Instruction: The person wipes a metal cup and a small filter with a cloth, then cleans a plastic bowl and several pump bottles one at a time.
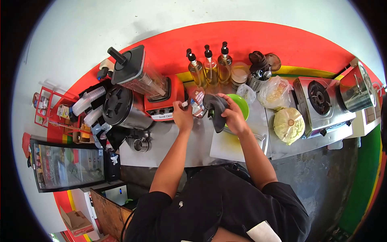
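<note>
My left hand (pixel 183 115) is closed on a small white thing, perhaps a cap or packet end, just right of the red blender base (pixel 157 114). In my right hand (pixel 235 115) is a dark grey cloth (pixel 217 109), its fingers wrapped round it. A bit of something green shows at the cloth's left side. Between my hands lies a clear plastic packet (pixel 197 105) with printed patches. Behind my right hand stands a bright green bowl (pixel 243 105), partly hidden. Under my right wrist is a white cutting board (pixel 223 146).
Three pump bottles (pixel 210 70) stand along the red wall. To the right are a utensil holder (pixel 256 82), a plastic bag (pixel 274 93), a cabbage (pixel 289 125), a gas stove (pixel 316 105) and a steel pot (pixel 356 89). Left are a large lidded pot (pixel 125 109) and metal cups (pixel 141 144).
</note>
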Demonstrator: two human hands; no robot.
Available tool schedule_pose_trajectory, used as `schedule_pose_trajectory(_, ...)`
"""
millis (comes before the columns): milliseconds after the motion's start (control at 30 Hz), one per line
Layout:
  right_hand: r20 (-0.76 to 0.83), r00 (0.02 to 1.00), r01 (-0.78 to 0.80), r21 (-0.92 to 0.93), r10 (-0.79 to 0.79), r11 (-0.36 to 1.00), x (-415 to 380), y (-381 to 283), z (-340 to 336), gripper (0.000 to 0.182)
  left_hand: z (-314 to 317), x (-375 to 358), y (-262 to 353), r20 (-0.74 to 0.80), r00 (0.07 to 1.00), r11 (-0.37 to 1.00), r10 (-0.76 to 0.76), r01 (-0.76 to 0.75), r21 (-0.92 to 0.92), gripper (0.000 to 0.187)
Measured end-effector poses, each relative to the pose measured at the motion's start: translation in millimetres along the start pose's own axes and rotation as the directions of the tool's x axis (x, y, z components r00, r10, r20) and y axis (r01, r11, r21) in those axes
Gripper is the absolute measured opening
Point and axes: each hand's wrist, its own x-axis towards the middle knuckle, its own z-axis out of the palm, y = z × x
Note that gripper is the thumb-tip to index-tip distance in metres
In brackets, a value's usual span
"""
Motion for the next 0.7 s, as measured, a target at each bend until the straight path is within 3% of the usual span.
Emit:
schedule_pose_trajectory(67,-0.038,0.999,-0.013,-0.08,0.01,0.997,4,10,7,0.077,1,-4,2,-0.056,0.996,0.997,0.071,-0.073,-0.028,0.027)
schedule_pose_trajectory(100,-0.035,0.999,0.004,-0.087,-0.007,0.996,7,15,9,0.075,-3,-1,7,0.13,0.989,0.997,-0.068,0.07,-0.013,0.024)
schedule_pose_trajectory(133,-0.03,1.0,-0.007,-0.094,0.004,0.996,9,21,11,0.075,-9,-3,15,0.123,0.989,0.997,-0.079,0.081,-0.015,0.024)
schedule_pose_trajectory(200,-0.05,0.998,0.033,-0.196,-0.044,0.98,14,34,15,0.064,-15,-7,27,0.3,0.952,0.93,-0.051,0.154,-0.332,0.029)
schedule_pose_trajectory(233,-0.045,0.998,0.029,-0.198,-0.039,0.98,17,40,16,0.064,-11,0,11,0.506,0.856,0.934,-0.111,0.263,-0.24,0.035)
schedule_pose_trajectory(267,-0.052,0.997,0.05,-0.222,-0.063,0.974,20,46,18,0.059,-9,-2,5,0.501,0.858,0.934,-0.114,0.265,-0.24,0.035)
schedule_pose_trajectory(333,-0.056,0.994,0.076,-0.243,-0.092,0.967,29,63,19,0.055,-4,-7,-4,0.528,0.846,0.895,0.068,0.182,-0.408,0.03)
schedule_pose_trajectory(367,-0.071,0.978,0.163,-0.318,-0.195,0.934,36,73,20,0.052,-2,-11,-5,0.507,0.852,0.891,0.131,0.123,-0.438,0.029)
schedule_pose_trajectory(400,-0.082,0.95,0.246,-0.391,-0.3,0.887,40,76,29,0.05,-2,-12,0,0.51,0.848,0.892,0.14,0.116,-0.437,0.029)
schedule_pose_trajectory(433,-0.102,0.902,0.275,-0.613,-0.42,0.741,41,73,39,0.037,-2,-13,5,0.455,0.882,0.879,0.12,0.119,-0.462,0.027)
schedule_pose_trajectory(467,-0.106,0.896,0.284,-0.61,-0.431,0.74,49,71,41,0.037,-1,-14,10,0.397,0.912,0.865,0.097,0.12,-0.488,0.025)
schedule_pose_trajectory(533,-0.137,0.598,0.232,-0.914,-0.79,0.334,76,66,38,0.029,-18,-18,56,0.342,0.922,0.907,0.182,-0.023,-0.421,0.032)
schedule_pose_trajectory(567,-0.296,0.617,0.2,-0.838,-0.73,0.508,83,52,38,0.034,-20,-22,64,0.361,0.904,0.909,0.227,-0.064,-0.412,0.035)
schedule_pose_trajectory(600,-0.295,0.612,0.206,-0.836,-0.734,0.508,91,40,43,0.034,-23,-23,71,0.379,0.885,0.909,0.271,-0.106,-0.404,0.04)
schedule_pose_trajectory(633,-0.384,0.645,0.348,-0.623,-0.661,0.701,96,25,52,0.034,-32,-23,82,0.456,0.868,0.906,0.198,0.016,-0.423,0.033)
schedule_pose_trajectory(667,-0.441,0.693,0.457,-0.344,-0.571,0.82,98,10,61,0.035,-34,-21,88,0.452,0.867,0.905,0.211,0.002,-0.426,0.033)
schedule_pose_trajectory(700,-0.307,0.774,0.469,-0.31,-0.554,0.827,76,-12,87,0.04,-32,-19,96,0.384,0.88,0.831,0.28,-0.022,-0.555,0.029)
